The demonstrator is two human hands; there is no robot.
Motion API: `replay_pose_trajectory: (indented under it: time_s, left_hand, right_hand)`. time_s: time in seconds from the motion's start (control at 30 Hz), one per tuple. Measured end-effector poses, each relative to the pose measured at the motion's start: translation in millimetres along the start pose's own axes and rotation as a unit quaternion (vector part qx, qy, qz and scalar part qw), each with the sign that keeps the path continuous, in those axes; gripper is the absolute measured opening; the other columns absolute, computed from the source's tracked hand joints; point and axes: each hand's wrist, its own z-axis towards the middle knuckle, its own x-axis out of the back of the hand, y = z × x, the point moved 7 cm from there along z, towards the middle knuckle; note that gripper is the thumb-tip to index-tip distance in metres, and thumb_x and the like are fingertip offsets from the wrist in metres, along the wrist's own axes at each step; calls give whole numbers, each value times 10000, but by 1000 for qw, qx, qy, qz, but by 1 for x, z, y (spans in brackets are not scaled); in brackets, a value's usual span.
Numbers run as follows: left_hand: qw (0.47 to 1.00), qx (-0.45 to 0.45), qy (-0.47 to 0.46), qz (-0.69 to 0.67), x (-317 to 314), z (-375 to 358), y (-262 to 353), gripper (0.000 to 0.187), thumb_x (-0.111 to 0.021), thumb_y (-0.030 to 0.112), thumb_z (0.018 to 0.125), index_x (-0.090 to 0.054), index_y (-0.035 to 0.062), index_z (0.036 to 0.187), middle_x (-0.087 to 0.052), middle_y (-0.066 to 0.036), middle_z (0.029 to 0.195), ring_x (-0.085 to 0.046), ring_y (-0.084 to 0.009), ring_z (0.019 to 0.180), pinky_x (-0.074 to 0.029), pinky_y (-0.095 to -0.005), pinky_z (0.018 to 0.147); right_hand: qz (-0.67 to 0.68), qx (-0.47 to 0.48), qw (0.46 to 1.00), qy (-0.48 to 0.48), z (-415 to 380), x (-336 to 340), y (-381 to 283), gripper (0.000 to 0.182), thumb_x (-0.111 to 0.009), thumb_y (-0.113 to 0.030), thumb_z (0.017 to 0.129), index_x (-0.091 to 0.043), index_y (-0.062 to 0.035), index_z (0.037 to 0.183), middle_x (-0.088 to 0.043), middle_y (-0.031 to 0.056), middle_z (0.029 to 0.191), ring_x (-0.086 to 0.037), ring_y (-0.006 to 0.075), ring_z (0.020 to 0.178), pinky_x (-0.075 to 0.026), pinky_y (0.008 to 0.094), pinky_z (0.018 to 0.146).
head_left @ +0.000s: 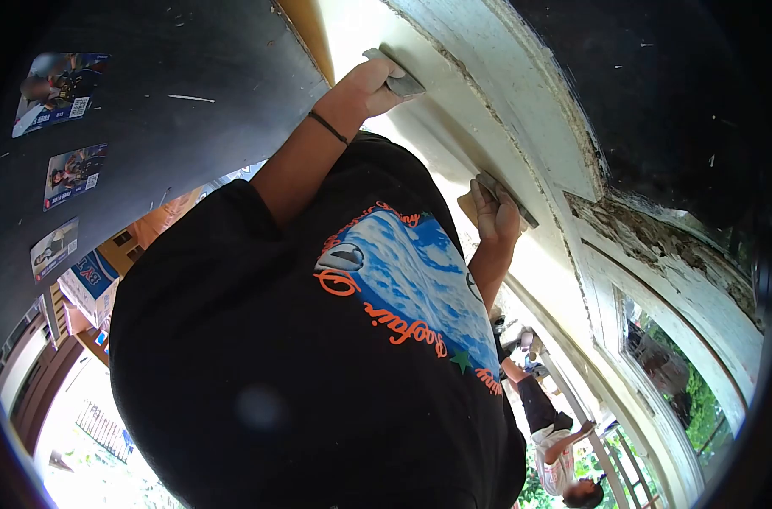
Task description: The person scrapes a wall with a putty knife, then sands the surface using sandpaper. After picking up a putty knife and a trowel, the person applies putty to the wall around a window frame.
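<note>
My left hand (371, 89), with a dark band on the wrist, is closed on a flat grey scraper (410, 84). The blade lies at a long pale panel (454, 123); whether it touches cannot be made out. Lower along the same panel, my right hand (495, 214) is closed around a second flat piece, a grey scraper (527, 217), with a tan part (468, 209) showing beside the fingers. My black T-shirt (259, 339) with a blue and orange print fills the middle of the view.
A weathered white frame (564, 127) runs along the right, with broken, rotten wood (657, 237) and glass panes. On the left a dark board (182, 85) carries several picture stickers. Another person (556, 441) is at the lower right. A box (93, 276) stands at the left.
</note>
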Motion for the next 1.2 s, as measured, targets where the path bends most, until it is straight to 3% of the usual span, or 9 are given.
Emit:
replay_pose_trajectory:
  time_s: [0.53,0.63,0.7,0.77,0.87,0.93,1.07,1.17,1.2]
  left_hand:
    - [990,-27,61,126,14,15,-22,397,-265,-70,739,-304,-34,1133,-461,-177,1048,-494,-303,957,-436,-427,806]
    - [809,-76,126,570,43,26,-41,325,-354,-38,712,-415,-69,1029,-533,-180,875,-536,-344,830,-447,-427,730]
    - [273,-372,28,887,46,49,-62,220,-420,111,643,-479,-78,739,-522,-250,734,-514,-437,760,-412,-494,729]
    - [-67,-453,-31,888,41,40,-91,275,-453,186,608,-511,-83,594,-516,-285,663,-504,-483,725,-394,-528,729]
    - [420,-239,-6,876,53,58,-71,625,-329,140,775,1,-296,1079,-98,-490,1120,-148,-519,1129,-195,-393,982]
    - [-1,-451,-36,892,4,15,-75,262,-452,169,610,-484,-89,581,-478,-391,709,-505,-486,727,-397,-535,725]
    - [338,-158,-24,928,57,61,-79,629,-327,148,787,0,-330,1033,-96,-522,1072,-176,-543,1099,-195,-398,980]
    - [10,-447,-39,893,32,42,-84,256,-451,164,606,-477,-91,594,-453,-414,718,-492,-508,722,-384,-554,730]
    - [60,-449,-47,890,16,29,-77,253,-450,158,606,-471,-93,597,-442,-424,722,-483,-519,728,-376,-562,734]
  right_hand:
    - [32,-6,999,-27,0,-8,-4,280,-294,-18,815,-361,87,1066,-442,230,1059,-473,328,971,-404,439,865]
    - [35,-30,999,-14,5,3,8,269,-303,-18,817,-354,94,1056,-424,242,1064,-464,320,970,-400,436,870]
    - [49,-28,998,-11,5,0,2,269,-302,-12,810,-361,98,1049,-440,245,1047,-470,327,968,-397,438,874]
    - [73,-9,997,-32,-14,-17,-18,272,-291,7,792,-374,107,1031,-472,252,1008,-481,345,959,-393,439,879]
    - [47,3,998,-33,0,-8,-12,269,-285,3,795,-373,108,1027,-466,256,1018,-475,347,968,-392,438,882]
    - [21,-32,999,-21,10,2,3,262,-292,-7,801,-380,111,1018,-467,261,1016,-473,349,972,-392,437,883]
    - [67,-21,996,-46,-9,-20,-12,268,-293,-29,817,-376,103,1035,-449,253,1045,-469,339,976,-384,438,887]
    - [15,-12,1000,-19,-6,-18,-10,277,-275,-33,821,-368,103,1043,-438,254,1059,-458,335,991,-376,444,892]
    - [20,-22,999,-26,-2,-16,-3,280,-263,-33,824,-370,106,1042,-437,257,1057,-448,329,1005,-372,447,894]
